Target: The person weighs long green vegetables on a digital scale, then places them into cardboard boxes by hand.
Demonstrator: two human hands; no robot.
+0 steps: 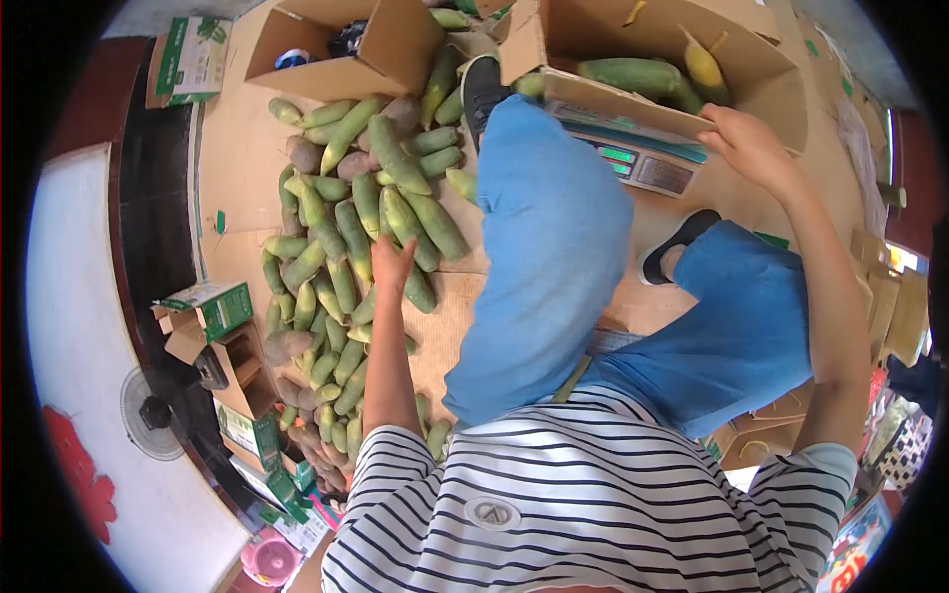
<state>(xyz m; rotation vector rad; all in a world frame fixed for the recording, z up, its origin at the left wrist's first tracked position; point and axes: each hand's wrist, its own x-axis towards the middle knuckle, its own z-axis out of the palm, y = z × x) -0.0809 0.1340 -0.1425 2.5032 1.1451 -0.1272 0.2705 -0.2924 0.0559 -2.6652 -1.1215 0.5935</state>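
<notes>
My left hand (392,261) is at the right side of a large heap of green radishes on the floor. Its thumb and fingers are around the lower part of a green radish (397,215), partly covering it. My right hand (743,144) grips the front flap of an open cardboard box (633,94). Inside that box lie a large green radish (630,74) and a yellowish-green one (704,69). Under the box's front edge is a digital scale (647,166) with lit green displays.
Another open cardboard box (410,54) stands behind the heap, with dark and blue items inside. Several purplish radishes lie among the green ones. Green-and-white cartons (225,308) and a fan (151,413) are on the left. My black shoe (484,94) is between the two boxes.
</notes>
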